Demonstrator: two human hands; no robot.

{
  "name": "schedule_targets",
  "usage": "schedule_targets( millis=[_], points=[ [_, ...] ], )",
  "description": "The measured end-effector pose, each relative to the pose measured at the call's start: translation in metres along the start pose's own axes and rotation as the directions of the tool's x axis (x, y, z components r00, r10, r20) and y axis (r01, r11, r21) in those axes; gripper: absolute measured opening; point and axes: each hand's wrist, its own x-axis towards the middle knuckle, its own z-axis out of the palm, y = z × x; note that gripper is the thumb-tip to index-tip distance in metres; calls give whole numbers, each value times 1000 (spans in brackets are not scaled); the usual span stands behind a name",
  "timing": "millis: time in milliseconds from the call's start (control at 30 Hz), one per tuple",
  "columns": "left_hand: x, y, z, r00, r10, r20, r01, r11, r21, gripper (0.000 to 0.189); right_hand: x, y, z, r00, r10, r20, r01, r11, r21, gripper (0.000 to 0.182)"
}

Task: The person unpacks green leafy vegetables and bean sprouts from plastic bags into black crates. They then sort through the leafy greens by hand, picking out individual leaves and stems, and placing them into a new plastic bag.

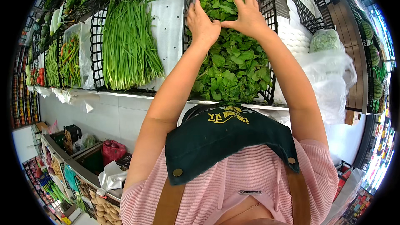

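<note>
Leafy green herbs, apparently mint (234, 79), fill a black plastic mesh crate (271, 9) on the display shelf in front of me. Over the far half of the crate, my left hand (203, 26) rests on the leaves beside the crate's left wall, its thumb pointing inward. My right hand (248, 14) lies across the greens with its fingers and thumb spread apart. The two thumbs nearly meet in the middle. Neither hand visibly grips a bunch, though leaves lie under both palms. Left of the crate is a thick bundle of garlic chives (129, 43) on a white perforated board (170, 25).
To the right are white foam netting (286, 39), a bagged green vegetable (325, 40) and loose clear plastic bags (325, 81). Chili peppers (70, 50), green beans (51, 61) and tomatoes (40, 76) sit at far left. Behind me stands a bin counter with potatoes (104, 209) and a red onion sack (114, 153).
</note>
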Motion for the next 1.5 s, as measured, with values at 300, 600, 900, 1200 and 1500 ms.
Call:
schedule_targets(
  millis=[300, 600, 900, 1200, 1500],
  points=[
    [-17, -23, -1, 925, -324, 200, 379, 828, -413, 75, 44, 33, -26, 964, 253, 88, -266, 939, 220, 38],
    [-42, -18, -14, 838, -301, 456, 518, 173, -838, 50, 42, 31, -44, 923, -326, -206, 316, 945, -80, 32],
    [-57, 6, -48, 853, -186, 488, 510, 99, -854, 34, -5, -1, -36, 932, -146, 331, -118, 742, 660, 19],
    [-59, -7, -50, 779, -240, 580, 594, -17, -804, 32, -14, -10, -30, 959, -227, 169, 100, 832, 546, 33],
    [-52, -12, -53, 731, -105, 674, 667, -97, -739, 14, -24, -1, -54, 942, 61, 331, -311, 537, 785, 18]
  ],
)
